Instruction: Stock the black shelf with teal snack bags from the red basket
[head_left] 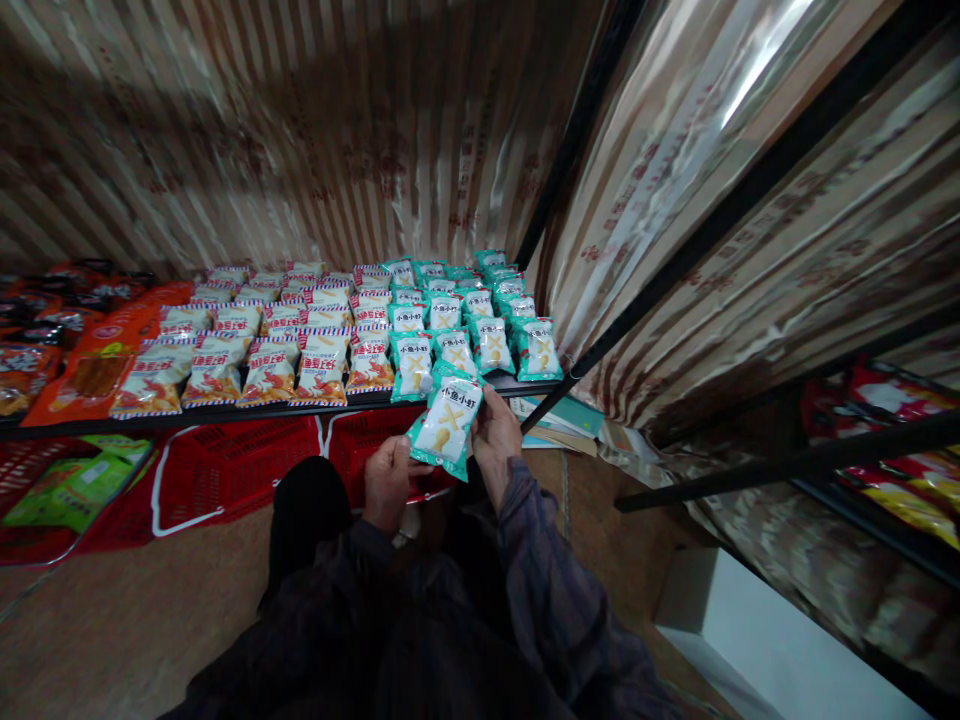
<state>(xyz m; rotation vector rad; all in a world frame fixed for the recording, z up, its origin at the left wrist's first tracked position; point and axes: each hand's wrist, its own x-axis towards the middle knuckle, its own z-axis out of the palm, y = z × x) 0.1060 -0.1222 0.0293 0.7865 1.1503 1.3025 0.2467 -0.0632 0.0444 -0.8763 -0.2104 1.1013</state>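
Note:
A teal and white snack bag is held between my two hands, just in front of the shelf edge. My left hand grips its lower left corner, fingers closed. My right hand holds its right side, with the thumb on the front near the top. Beyond it, several matching teal snack bags stand in rows at the right end of the black shelf. To their left are rows of white, red and blue-edged snack bags.
Orange packets fill the shelf's left part. Red baskets sit below, one with green packages. Black shelf posts slant on the right before striped curtains. A white box lies on the floor at right.

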